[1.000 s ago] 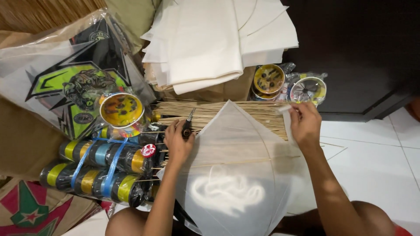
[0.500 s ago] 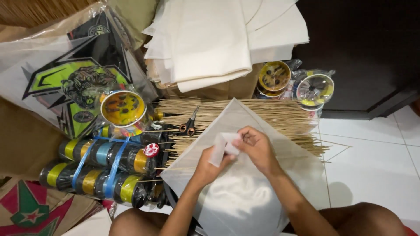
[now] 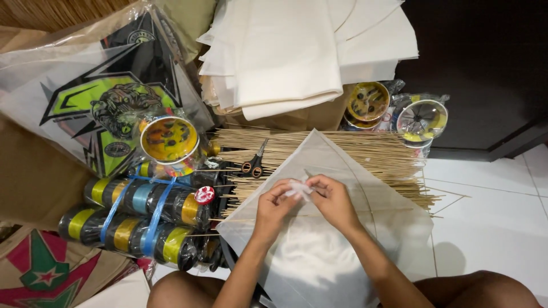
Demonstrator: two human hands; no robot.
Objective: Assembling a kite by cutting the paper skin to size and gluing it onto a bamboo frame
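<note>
White tiled floor (image 3: 491, 199) (cluttered): both hands pinch white kite (image 3: 319, 251).

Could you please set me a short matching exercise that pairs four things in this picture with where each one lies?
Things:
1. scissors
2. stack of white sheets
3. bundled spools
4. small white scrap

Places:
A. pinched between the fingertips of the left hand and the right hand
B. at the top of the picture, above the sticks
C. on the bamboo sticks, left of the white kite
D. at the left, tied with blue strap

Pairs: 1-C, 2-B, 3-D, 4-A
</note>
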